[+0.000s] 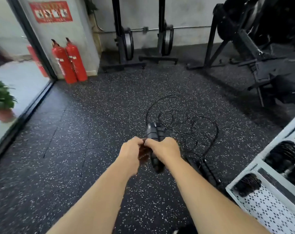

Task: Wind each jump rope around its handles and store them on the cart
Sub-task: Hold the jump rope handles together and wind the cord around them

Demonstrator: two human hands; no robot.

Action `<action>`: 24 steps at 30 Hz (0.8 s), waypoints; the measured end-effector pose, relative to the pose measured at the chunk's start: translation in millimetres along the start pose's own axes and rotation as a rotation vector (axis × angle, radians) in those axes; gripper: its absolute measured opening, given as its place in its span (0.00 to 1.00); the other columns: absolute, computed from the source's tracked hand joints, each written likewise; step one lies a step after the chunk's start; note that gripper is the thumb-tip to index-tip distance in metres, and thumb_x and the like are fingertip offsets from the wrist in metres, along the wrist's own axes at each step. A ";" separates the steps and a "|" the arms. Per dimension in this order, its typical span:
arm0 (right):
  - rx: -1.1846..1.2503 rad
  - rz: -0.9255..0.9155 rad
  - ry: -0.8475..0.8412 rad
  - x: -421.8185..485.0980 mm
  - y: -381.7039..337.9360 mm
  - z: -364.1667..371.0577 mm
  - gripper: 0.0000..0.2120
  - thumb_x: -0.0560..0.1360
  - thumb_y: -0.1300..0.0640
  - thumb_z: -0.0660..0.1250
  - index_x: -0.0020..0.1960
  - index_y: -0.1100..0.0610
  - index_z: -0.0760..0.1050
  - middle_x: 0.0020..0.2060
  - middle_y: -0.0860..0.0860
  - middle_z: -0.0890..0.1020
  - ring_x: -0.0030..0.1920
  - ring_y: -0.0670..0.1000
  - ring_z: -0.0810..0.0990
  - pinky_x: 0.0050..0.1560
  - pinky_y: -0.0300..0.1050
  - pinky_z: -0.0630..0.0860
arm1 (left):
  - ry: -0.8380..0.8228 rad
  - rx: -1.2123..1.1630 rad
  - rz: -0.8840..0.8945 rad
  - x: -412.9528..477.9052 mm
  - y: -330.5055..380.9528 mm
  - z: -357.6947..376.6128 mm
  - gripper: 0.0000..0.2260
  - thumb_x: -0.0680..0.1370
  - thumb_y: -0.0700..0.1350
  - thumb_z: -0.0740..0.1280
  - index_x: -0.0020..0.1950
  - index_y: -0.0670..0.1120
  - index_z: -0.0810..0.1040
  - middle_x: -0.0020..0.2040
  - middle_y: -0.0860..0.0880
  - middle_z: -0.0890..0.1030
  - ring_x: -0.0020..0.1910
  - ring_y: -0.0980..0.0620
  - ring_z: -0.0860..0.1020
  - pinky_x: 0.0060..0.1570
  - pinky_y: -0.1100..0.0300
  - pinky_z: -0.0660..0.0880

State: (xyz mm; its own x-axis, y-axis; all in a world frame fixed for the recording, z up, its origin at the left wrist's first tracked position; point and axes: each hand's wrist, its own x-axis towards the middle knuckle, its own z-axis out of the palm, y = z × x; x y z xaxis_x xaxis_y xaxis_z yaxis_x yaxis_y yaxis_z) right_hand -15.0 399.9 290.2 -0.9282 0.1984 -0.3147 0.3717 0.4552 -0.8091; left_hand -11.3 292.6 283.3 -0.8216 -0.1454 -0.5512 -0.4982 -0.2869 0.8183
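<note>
I'm holding jump rope handles [153, 132] side by side mid-frame, left hand [132, 150] and right hand [165, 149] curling round them, readying winding.

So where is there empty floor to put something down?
Bare speckled floor runs left of the left hand, across to the glass door and up to the fire extinguishers. Right of the right hand it is crowded: loose rope coils and another jump rope's handles lie by the white cart.
</note>
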 end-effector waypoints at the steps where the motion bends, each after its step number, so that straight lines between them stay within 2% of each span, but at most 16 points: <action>1: -0.069 -0.027 0.002 -5.7 -4.5 0.3 0.19 0.63 0.41 0.71 0.42 0.55 0.77 0.37 0.50 0.81 0.37 0.52 0.79 0.33 0.43 0.73 | -0.017 -0.077 -0.007 -8.9 5.8 -3.6 0.09 0.77 0.40 0.59 0.47 0.40 0.79 0.45 0.40 0.81 0.43 0.44 0.76 0.52 0.46 0.74; 3: -0.175 -0.071 0.026 -17.3 -14.5 -1.4 0.21 0.64 0.41 0.70 0.47 0.56 0.75 0.40 0.50 0.80 0.40 0.53 0.78 0.36 0.44 0.71 | -0.064 -0.113 0.000 -25.9 14.8 -9.9 0.10 0.78 0.44 0.60 0.49 0.42 0.79 0.41 0.44 0.80 0.41 0.45 0.75 0.49 0.49 0.72; 6: -0.243 -0.125 0.104 -32.5 -27.7 1.8 0.22 0.70 0.38 0.67 0.50 0.56 0.70 0.43 0.50 0.77 0.41 0.55 0.74 0.38 0.45 0.68 | -0.116 0.015 0.037 -45.8 17.2 -13.5 0.05 0.77 0.44 0.67 0.43 0.45 0.81 0.38 0.47 0.81 0.39 0.47 0.77 0.45 0.54 0.75; 9: -0.243 -0.173 0.128 -40.8 -33.5 16.5 0.25 0.74 0.34 0.59 0.51 0.56 0.69 0.46 0.51 0.80 0.42 0.56 0.77 0.40 0.47 0.72 | -0.089 0.026 0.080 -50.5 16.5 -18.1 0.05 0.77 0.42 0.70 0.41 0.46 0.81 0.35 0.49 0.82 0.34 0.50 0.76 0.36 0.58 0.73; 11: -0.216 -0.173 0.110 -42.8 -33.2 26.0 0.24 0.73 0.35 0.59 0.52 0.56 0.69 0.46 0.51 0.80 0.44 0.56 0.79 0.44 0.48 0.76 | -0.057 -0.001 0.118 -48.2 18.9 -24.3 0.05 0.77 0.41 0.70 0.41 0.45 0.82 0.36 0.47 0.83 0.35 0.48 0.77 0.38 0.58 0.73; 13: -0.217 -0.167 0.087 -46.5 -34.9 30.3 0.23 0.71 0.36 0.62 0.52 0.55 0.68 0.46 0.51 0.79 0.45 0.55 0.80 0.43 0.48 0.75 | -0.043 -0.038 0.158 -47.4 22.8 -29.3 0.04 0.78 0.41 0.70 0.44 0.44 0.82 0.40 0.45 0.86 0.38 0.46 0.80 0.41 0.55 0.76; 17: -0.208 -0.176 0.063 -48.5 -41.7 35.2 0.23 0.69 0.37 0.66 0.51 0.54 0.66 0.45 0.49 0.78 0.44 0.54 0.78 0.40 0.46 0.72 | -0.040 -0.033 0.195 -42.7 30.6 -38.0 0.04 0.79 0.42 0.69 0.47 0.43 0.81 0.39 0.45 0.85 0.32 0.50 0.80 0.31 0.60 0.76; 22: -0.089 -0.197 0.000 -41.1 -49.5 42.9 0.23 0.64 0.38 0.69 0.49 0.52 0.67 0.42 0.47 0.78 0.42 0.52 0.79 0.42 0.49 0.77 | -0.016 -0.028 0.166 -34.3 41.3 -44.7 0.06 0.77 0.42 0.70 0.52 0.42 0.82 0.42 0.42 0.85 0.35 0.48 0.80 0.36 0.58 0.76; 24: -0.056 -0.207 -0.023 -42.2 -53.4 44.5 0.23 0.60 0.39 0.69 0.48 0.50 0.67 0.41 0.46 0.79 0.42 0.51 0.79 0.44 0.51 0.78 | -0.035 -0.070 0.119 -29.5 47.4 -49.0 0.13 0.76 0.50 0.69 0.56 0.44 0.83 0.49 0.41 0.86 0.43 0.47 0.82 0.48 0.52 0.78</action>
State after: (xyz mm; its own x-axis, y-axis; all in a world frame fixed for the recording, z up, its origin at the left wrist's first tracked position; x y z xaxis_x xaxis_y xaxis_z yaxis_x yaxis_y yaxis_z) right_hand 3.6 328.6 324.5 -0.9847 0.0762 -0.1567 0.1731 0.5318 -0.8290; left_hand 3.0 236.9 330.3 -0.8833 -0.1497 -0.4443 -0.3773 -0.3353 0.8632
